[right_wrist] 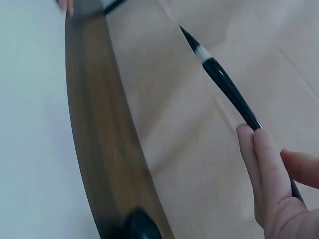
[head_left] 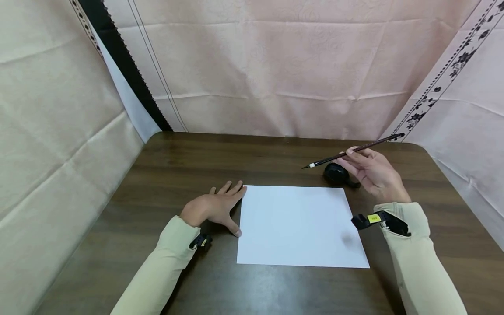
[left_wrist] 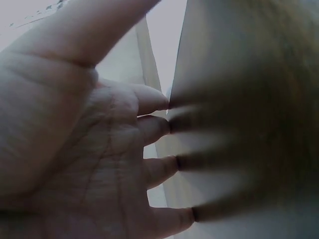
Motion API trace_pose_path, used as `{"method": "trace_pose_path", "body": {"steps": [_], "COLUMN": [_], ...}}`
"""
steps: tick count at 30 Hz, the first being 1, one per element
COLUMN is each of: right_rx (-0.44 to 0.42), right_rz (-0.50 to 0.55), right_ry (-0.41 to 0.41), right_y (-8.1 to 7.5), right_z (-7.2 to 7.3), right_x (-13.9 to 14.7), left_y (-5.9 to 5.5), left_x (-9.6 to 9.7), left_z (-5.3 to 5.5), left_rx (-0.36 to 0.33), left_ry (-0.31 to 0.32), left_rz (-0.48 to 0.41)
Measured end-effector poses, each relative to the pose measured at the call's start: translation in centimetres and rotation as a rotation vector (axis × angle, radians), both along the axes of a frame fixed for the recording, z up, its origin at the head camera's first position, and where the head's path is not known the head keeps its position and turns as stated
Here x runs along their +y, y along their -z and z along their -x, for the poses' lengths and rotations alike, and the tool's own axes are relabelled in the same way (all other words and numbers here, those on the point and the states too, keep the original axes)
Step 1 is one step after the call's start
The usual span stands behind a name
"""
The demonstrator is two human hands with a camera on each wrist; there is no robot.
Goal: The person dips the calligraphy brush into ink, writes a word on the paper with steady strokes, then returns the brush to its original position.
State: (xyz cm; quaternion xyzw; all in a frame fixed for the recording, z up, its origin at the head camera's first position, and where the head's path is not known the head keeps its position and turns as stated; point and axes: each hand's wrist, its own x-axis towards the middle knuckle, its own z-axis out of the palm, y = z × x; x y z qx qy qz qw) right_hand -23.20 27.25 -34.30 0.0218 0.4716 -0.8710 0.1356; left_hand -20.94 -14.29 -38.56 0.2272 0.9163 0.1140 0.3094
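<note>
As right fingers [right_wrist: 270, 162] pinch a slender brush [right_wrist: 232, 91], smooth paper [head_left: 297, 225], grained tabletop [head_left: 275, 288]

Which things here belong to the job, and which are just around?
Job:
brush, held in right hand
white paper, left hand at its edge
perhaps black rounded object, use unclear

Just around:
pale cloth
black wristbands

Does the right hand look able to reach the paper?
Likely yes: the right hand holds the brush nearby; the left hand is at the left edge of the paper, and the black object sits off it.
</note>
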Motion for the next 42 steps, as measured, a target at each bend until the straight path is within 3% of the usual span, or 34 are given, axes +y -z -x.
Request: {"method": "trace_pose_path", "body": {"steps": [5, 8, 18, 22, 30, 36, 38, 42], "right_rx": [0.010, 0.057, 0.309, 0.362, 0.431, 0.527, 0.581, 0.688], "right_rz": [0.076, 0.030, -0.261, -0.389, -0.693, -0.793, -0.833, -0.931], "right_ry": [-0.008, 0.009, 0.181, 0.249, 0.234, 0.216, 0.216, 0.236], "right_y": [0.1, 0.2, -0.7, -0.8, 0.6, 1.8, 2.2, 2.8], "right_z": [-0.6, -1.1, -2.5, -2.9, -3.3, -3.9, -4.1, -4.5], "right_x": [-1.7, -2.7, -5.8, -6.9, -9.3, -10.8, -11.3, -12.3], "left_y": [0.1, 0.2, 0.5, 0.4, 0.7, 1.1, 1.7, 1.6], "left_x": [0.4, 0.6, 1.0, 1.1, 0.9, 0.7, 0.7, 1.0], "left_z": [-0.1, -0.2, -0.4, -0.5, -0.5, -0.5, -0.2, -0.1], "left_rx": [0.004, 0.008, 0.030, 0.034, 0.030, 0.037, 0.034, 0.044], "left_ry": [-0.008, -0.008, 0.010, 0.016, 0.006, -0.002, -0.011, -0.027], "left_rz": [0.020, 0.037, 0.090, 0.100, 0.091, 0.081, 0.077, 0.076]}}
